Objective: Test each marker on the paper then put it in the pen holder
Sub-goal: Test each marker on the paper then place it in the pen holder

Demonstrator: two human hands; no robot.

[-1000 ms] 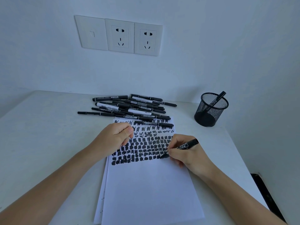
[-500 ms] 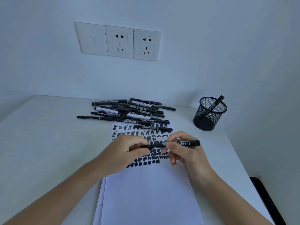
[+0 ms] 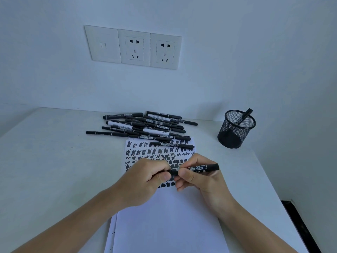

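Both hands meet over the white sheet of paper (image 3: 167,225), which lies on the pale white bench (image 3: 54,161) w/ more sheets under it. The right hand (image 3: 198,178) pinches a black marker w/ white printed label (image 3: 198,168) by its barrel, held roughly level just above the paper, back end pointing right. The left hand (image 3: 145,181) is curled shut around the marker's left end, thumb & fingers closed on the black cap section (image 3: 174,172); can't tell if the cap is fully seated. The far half of the paper is packed w/ rows of black scribbled test marks (image 3: 145,152); the near half is blank. At the paper's far edge sits a loose pile of black and white markers (image 3: 145,125), approx. parallel to each other, a couple lying over the paper's top edge. Right of the paper & beyond its far right corner, well apart from the hands, stands a round black wire-mesh pen holder (image 3: 235,132), upright, w/ one black marker (image 3: 245,115) leaning inside it, tip end poking above the rim. On the wall above the paper's far end: a row of three white wall plates (image 3: 133,47), two w/ sockets.
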